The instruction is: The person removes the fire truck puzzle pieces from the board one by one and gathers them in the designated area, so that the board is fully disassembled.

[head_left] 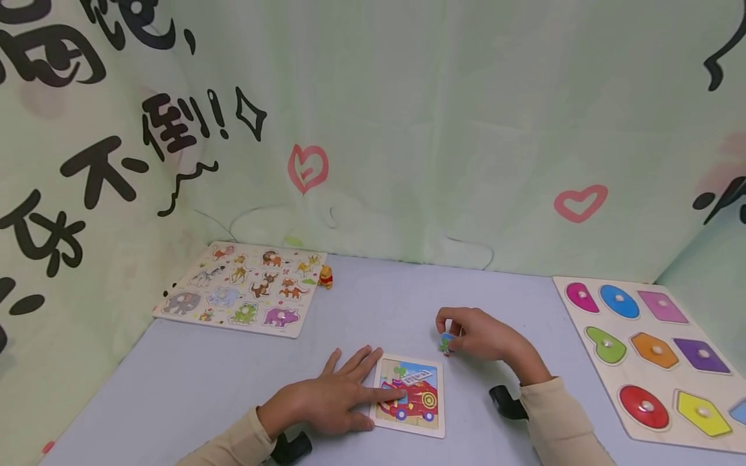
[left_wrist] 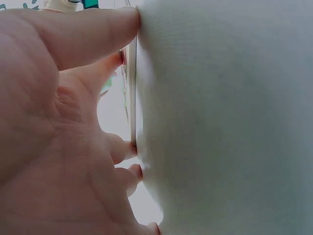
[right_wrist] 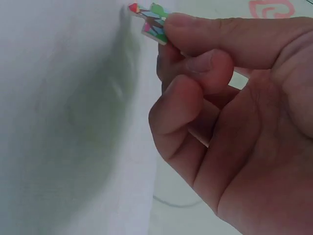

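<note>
A small square jigsaw puzzle (head_left: 416, 396) with a red fire engine picture and a pale wooden border lies flat on the table. My left hand (head_left: 332, 398) is spread at its left side, the index finger reaching across the picture and other fingertips at the border. The left wrist view shows the fingertips at the puzzle's thin edge (left_wrist: 132, 98). To the upper right of the puzzle, my right hand (head_left: 480, 333) pinches a small, colourful puzzle piece (right_wrist: 155, 24) between thumb and curled fingers, just over the table. Fingers cover part of the piece.
An animal peg puzzle board (head_left: 245, 288) lies at the back left, with a small yellow bear figure (head_left: 326, 277) by its right edge. A board of coloured shapes with knobs (head_left: 632, 382) is at the right. A printed cloth backdrop (head_left: 419, 129) rises behind the table.
</note>
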Demonstrator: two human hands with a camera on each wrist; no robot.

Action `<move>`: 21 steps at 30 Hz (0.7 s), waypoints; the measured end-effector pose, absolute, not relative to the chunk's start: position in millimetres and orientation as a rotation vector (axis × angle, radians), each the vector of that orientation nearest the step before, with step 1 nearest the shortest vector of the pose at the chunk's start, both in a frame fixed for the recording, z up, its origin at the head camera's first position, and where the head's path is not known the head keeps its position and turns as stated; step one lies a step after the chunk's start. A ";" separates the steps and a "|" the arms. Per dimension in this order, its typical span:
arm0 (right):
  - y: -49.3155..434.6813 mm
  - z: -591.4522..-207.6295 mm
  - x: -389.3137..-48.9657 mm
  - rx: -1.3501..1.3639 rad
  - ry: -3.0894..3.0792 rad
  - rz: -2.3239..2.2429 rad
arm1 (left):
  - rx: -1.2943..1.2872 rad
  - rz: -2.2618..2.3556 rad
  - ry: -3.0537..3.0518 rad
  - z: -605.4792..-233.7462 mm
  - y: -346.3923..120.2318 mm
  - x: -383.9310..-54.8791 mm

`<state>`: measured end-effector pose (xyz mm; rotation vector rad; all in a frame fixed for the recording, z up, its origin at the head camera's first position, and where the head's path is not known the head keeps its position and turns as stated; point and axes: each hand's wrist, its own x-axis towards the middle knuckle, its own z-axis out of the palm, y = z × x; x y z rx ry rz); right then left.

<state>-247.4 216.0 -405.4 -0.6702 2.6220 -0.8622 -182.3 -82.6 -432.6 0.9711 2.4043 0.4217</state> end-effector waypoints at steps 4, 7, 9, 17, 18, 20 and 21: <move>218.6 -411.7 -249.6 -0.668 2.619 -0.881 | 0.972 0.434 2.400 -432.2 -83.3 -182.5; 217.5 -414.6 -249.9 -0.660 2.653 -0.868 | 0.976 0.425 2.409 -432.2 -83.5 -182.0; 216.3 -416.2 -250.3 -0.652 2.673 -0.855 | 0.978 0.420 2.413 -432.1 -83.4 -181.7; 213.0 -421.1 -252.6 -0.605 2.710 -0.809 | 0.974 0.421 2.415 -433.2 -83.1 -181.7; 212.8 -421.2 -252.3 -0.607 2.714 -0.803 | 0.975 0.423 2.414 -433.2 -83.3 -181.6; 213.0 -422.3 -251.9 -0.609 2.717 -0.799 | 0.977 0.431 2.410 -432.8 -83.7 -180.9; 212.9 -422.3 -251.4 -0.607 2.715 -0.802 | 0.978 0.431 2.410 -432.8 -83.9 -180.8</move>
